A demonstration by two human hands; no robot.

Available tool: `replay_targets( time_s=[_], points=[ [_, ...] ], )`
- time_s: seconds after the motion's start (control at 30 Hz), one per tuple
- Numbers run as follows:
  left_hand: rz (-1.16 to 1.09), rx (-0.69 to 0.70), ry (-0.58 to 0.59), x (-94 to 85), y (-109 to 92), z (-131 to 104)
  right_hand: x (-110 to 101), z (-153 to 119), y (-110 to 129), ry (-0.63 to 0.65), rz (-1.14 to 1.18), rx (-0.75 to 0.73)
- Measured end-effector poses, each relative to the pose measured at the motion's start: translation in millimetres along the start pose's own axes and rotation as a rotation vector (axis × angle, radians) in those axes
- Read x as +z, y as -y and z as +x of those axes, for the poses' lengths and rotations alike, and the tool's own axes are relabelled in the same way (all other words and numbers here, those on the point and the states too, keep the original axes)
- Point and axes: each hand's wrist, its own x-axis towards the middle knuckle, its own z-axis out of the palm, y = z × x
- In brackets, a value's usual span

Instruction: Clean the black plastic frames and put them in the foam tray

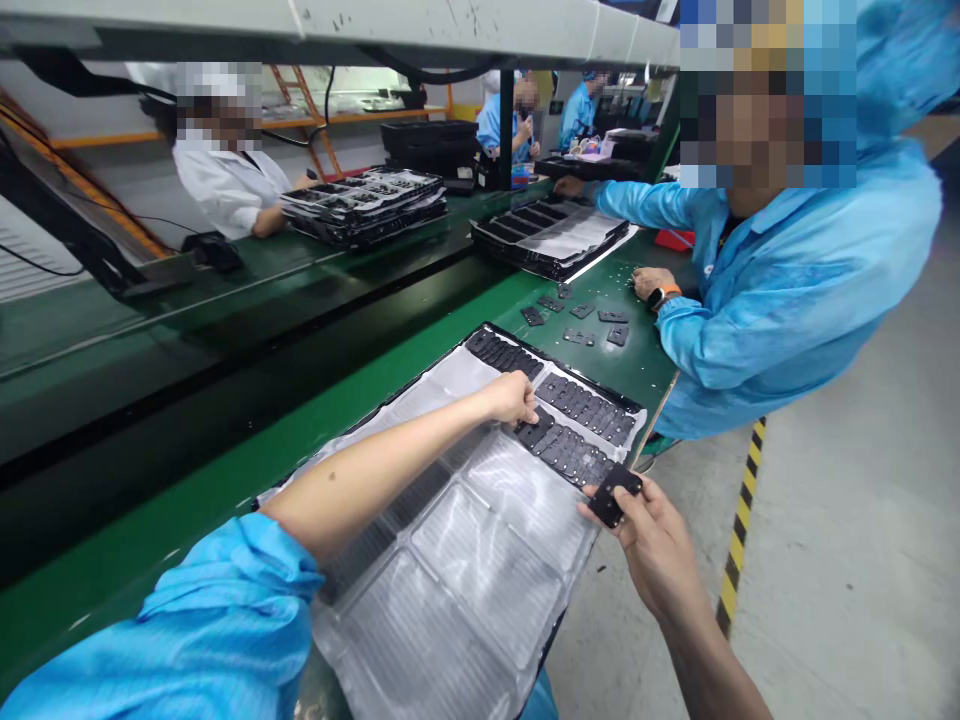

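My left hand (513, 398) is closed at the far part of a black tray (487, 328), its fingers on a small black plate (534, 430) at the end of a row. In my right hand (651, 530), another flat black plate (616, 494) is pinched between thumb and fingers over the tray's right edge. Overlapping rows of black plates (589, 408) fill the far compartments. A translucent white sheet (487, 540) covers the nearer compartments. What lies under my left fingertips is partly hidden.
Several loose black plates (579, 337) lie on the green table (420, 310) beyond the tray. A co-worker in blue (795, 280) sits at the right, one hand near another tray (555, 262). Stacked trays (364, 205) stand further back. A metal beam (375, 35) crosses overhead.
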Motion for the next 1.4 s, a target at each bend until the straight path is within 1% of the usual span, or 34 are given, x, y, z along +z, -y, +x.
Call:
replay_targets(
  time_s=[0.13,0.3,0.47,0.7,0.8,0.9,0.97,1.07,1.13,1.17,1.23,1.3,1.4],
  points=[
    [0.14,0.003,-0.048,-1.0,-9,-1,2,2,2,0.012,-0.074,-0.02],
    [0.255,0.033,-0.156,5.1,-16,-16,1,6,3,-0.005,-0.13,-0.051],
    [0.294,0.045,-0.19,17.8,-20,-28,-4,11,5,-0.013,-0.125,-0.081],
    [0.266,0.0,-0.226,29.2,-24,-30,-14,14,6,-0.038,-0.102,-0.124],
    [0.205,-0.009,-0.236,28.7,-25,-31,-15,14,7,-0.046,-0.113,-0.131],
    [0.104,0.031,-0.247,25.0,-28,-37,-8,15,8,-0.043,-0.134,-0.144],
    [0.002,0.092,-0.226,22.9,-33,-42,2,18,8,-0.027,-0.154,-0.164],
    [-0.194,0.174,-0.117,21.6,-40,-48,23,23,6,0.035,-0.202,-0.208],
    [-0.317,0.194,-0.069,19.4,-41,-49,36,26,5,0.098,-0.259,-0.245],
    [-0.37,0.196,-0.07,16.8,-40,-49,40,26,5,0.127,-0.299,-0.27],
    [-0.459,0.195,-0.108,7.7,-33,-49,42,27,6,0.171,-0.406,-0.342],
    [-0.528,0.191,-0.171,-5.5,-20,-51,37,31,8,0.217,-0.538,-0.437],
    [-0.591,0.18,-0.259,-25.7,3,-59,22,41,6,0.38,-0.821,-0.585]
  ],
)
